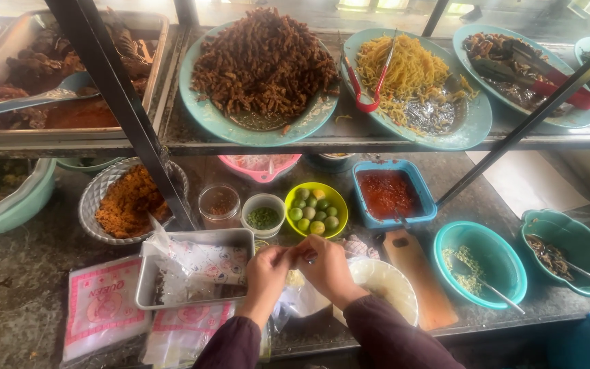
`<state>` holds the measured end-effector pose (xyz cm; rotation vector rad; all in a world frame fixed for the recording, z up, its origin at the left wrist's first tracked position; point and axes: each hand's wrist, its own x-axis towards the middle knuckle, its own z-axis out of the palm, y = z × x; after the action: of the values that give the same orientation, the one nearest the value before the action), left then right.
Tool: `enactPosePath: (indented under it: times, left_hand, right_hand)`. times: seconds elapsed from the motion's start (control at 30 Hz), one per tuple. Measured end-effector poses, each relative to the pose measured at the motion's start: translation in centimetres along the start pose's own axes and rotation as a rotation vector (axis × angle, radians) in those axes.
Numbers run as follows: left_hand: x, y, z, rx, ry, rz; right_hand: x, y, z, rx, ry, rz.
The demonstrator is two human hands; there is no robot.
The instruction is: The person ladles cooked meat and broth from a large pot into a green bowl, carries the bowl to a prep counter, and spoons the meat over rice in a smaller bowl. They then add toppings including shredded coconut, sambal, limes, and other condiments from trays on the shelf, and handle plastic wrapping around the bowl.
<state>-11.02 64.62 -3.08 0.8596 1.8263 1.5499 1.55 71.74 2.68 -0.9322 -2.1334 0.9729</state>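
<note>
Near the bench's front edge, the left hand (265, 268) and right hand (327, 268) pinched a small clear plastic bag (300, 295) between them, beside pink-printed white packets (101, 305) and a steel tray (196, 273).

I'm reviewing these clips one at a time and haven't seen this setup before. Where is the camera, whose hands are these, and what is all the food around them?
There is one picture, taken by a camera worn on a person's head, looking down at their own bare hands; no machine is involved. The left hand and right hand meet fingertip to fingertip over a small clear plastic bag, seemingly pinching its top; what is inside is too small to tell. They work at a stone counter. Close by lie a metal tray of printed wrappers, a white bowl, a wooden board, a yellow bowl of limes and a blue tub of red sauce. On the shelf above sit a plate of yellow noodles with red tongs and a plate of dark fried food.
</note>
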Motion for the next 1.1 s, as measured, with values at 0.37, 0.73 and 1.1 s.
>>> enactPosePath:
  times: [0.37, 0.73, 1.1]
  left_hand:
    - [3.4, -1.8, 0.0, -0.176, -0.195, 0.03]
    - [6.3, -3.1, -1.0, -0.018, -0.486, -0.068]
    - [6.8, -1.8, -1.0, 0.262, -0.258, 0.341]
  right_hand:
    - [2.1, -0.1, 0.3, -0.248, 0.04, -0.673]
    - [6.3, 0.9, 0.9, -0.023, 0.069, -0.143]
    - [14.5, 8.0, -1.6, -0.557, -0.01, -0.018]
